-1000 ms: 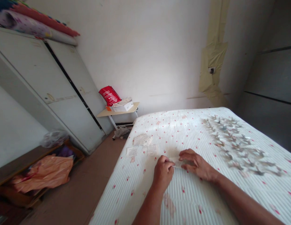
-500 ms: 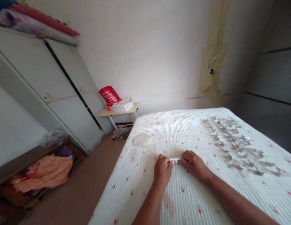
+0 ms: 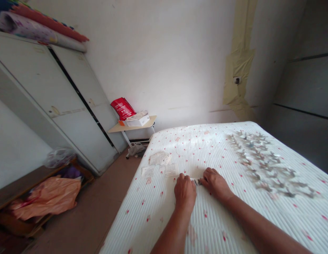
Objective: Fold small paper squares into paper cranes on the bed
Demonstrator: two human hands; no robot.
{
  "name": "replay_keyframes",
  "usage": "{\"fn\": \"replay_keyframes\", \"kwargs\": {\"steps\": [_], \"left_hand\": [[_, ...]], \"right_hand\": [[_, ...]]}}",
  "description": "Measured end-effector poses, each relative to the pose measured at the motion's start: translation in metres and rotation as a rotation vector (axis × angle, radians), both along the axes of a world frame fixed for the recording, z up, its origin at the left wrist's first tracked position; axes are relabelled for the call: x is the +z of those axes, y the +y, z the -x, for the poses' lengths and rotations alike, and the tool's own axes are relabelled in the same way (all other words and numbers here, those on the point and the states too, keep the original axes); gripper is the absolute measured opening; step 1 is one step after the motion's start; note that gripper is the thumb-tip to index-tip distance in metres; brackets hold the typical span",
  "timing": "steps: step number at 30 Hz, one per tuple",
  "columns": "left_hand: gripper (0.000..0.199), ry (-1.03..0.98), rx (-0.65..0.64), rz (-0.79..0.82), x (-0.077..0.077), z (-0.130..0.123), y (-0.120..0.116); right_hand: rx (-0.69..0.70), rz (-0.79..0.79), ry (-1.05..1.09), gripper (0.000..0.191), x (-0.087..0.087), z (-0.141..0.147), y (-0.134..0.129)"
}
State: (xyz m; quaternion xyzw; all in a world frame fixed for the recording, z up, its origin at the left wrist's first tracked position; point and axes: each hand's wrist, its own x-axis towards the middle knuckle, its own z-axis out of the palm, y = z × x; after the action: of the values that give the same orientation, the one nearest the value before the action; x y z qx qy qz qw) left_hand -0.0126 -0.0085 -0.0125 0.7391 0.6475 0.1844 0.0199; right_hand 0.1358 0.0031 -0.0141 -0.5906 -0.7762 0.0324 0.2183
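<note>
Left hand (image 3: pixel 185 192) and right hand (image 3: pixel 214 182) pinching small paper (image 3: pixel 196 182), red-dotted ribbed bedspread (image 3: pixel 143 218), white wall (image 3: pixel 166 63), pale cabinet (image 3: pixel 79 135)

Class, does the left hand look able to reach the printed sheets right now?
Likely yes: the printed sheets lie close by, nothing visibly blocking, though the left hand is at another paper.

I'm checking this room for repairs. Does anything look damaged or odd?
Yes: on the far wall, an apparent socket sits amid a wrinkled yellowish covering, possibly tape, which looks like a makeshift patch.
</note>
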Motion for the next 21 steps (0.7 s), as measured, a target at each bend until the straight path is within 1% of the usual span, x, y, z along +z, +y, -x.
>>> {"fn": "replay_keyframes", "kwargs": {"steps": [4, 9, 12, 13, 15, 17, 21], "left_hand": [[0.020, 0.021, 0.015, 0.013, 0.001, 0.000, 0.000], [0.019, 0.019, 0.031, 0.008, 0.001, 0.000, 0.000], [0.022, 0.015, 0.008, -0.006, 0.000, 0.000, -0.001], [0.021, 0.018, -0.005, -0.007, -0.001, 0.001, -0.001], [0.018, 0.032, -0.024, 0.008, 0.000, 0.002, -0.001], [0.018, 0.052, -0.024, 0.044, 0.001, 0.002, 0.000], [0.019, 0.069, -0.011, 0.093, 0.006, 0.001, 0.000]], "right_hand": [[-0.011, 0.008, -0.003, 0.019, 0.001, 0.001, 0.000], [-0.012, 0.004, 0.006, 0.017, -0.002, 0.000, 0.001], [-0.017, -0.017, 0.045, 0.009, -0.004, 0.000, 0.001], [-0.016, -0.029, 0.065, 0.010, -0.005, -0.001, 0.000], [0.004, -0.060, 0.102, 0.018, -0.006, -0.002, 0.000], [0.033, -0.086, 0.114, 0.022, -0.008, -0.002, -0.001], [0.067, -0.099, 0.054, 0.015, -0.009, -0.002, -0.001]]}}
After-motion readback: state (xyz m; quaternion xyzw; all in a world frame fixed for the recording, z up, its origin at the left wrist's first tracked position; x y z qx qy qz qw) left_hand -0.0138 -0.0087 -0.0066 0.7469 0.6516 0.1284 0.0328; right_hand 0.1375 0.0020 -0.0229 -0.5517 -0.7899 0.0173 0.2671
